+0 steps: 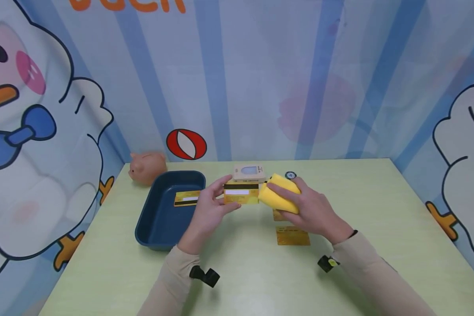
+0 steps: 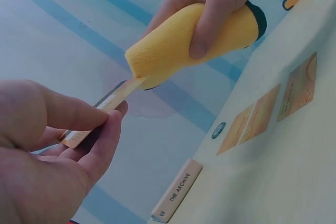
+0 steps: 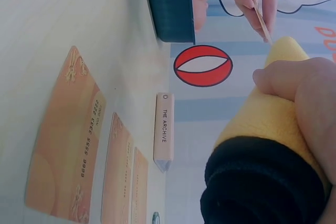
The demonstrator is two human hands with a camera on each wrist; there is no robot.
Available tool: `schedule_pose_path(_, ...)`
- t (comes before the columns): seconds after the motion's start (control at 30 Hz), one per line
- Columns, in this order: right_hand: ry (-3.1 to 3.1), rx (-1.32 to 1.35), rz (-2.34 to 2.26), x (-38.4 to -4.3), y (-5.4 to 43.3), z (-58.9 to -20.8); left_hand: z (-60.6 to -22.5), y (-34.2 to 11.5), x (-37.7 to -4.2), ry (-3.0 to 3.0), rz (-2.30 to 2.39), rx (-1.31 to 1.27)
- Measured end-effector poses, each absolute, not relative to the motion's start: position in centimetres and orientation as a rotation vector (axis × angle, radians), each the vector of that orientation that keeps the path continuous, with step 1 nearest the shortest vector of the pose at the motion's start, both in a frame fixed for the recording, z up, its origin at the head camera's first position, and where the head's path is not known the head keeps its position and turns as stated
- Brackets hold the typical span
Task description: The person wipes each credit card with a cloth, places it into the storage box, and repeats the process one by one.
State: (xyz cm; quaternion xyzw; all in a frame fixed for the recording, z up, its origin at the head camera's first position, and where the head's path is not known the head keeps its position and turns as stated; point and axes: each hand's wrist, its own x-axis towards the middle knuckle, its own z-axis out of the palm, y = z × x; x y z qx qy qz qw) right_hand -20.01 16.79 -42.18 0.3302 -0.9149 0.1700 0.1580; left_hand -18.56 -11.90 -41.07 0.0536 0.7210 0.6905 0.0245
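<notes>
The card (image 1: 241,199) looks light, stiff, kinda slippery, so edges are the best grab; the yellow plush thing (image 1: 278,193) seems squishy. Left hand (image 1: 209,210) has fingers pinched on the card's left end, right hand (image 1: 315,213) has its fingers wrapped round the plush. Card's above the table (image 1: 245,281), long axis left-to-right, right end pointing at the plush.

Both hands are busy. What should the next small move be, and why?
I'd probably have the right hand draw the soft yellow, black-ended fabric bundle across the rectangular gold card with the black stripe. The left hand pinches that card at its left end, the bundle appears to meet the right end, and most of the striped face lies uncovered between.
</notes>
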Motion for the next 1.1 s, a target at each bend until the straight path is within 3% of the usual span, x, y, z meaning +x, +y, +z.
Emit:
schedule_pose_path(0.7,-2.678,0.932,0.552,-19.5,18.1,-43.5,-39.6,-17.9,-19.9,2.300,2.097,0.124)
schedule_pose_path(1.1,-2.664,0.942,0.547,-19.8,18.4,-43.7,-39.1,-22.8,-20.0,2.417,2.101,-0.104)
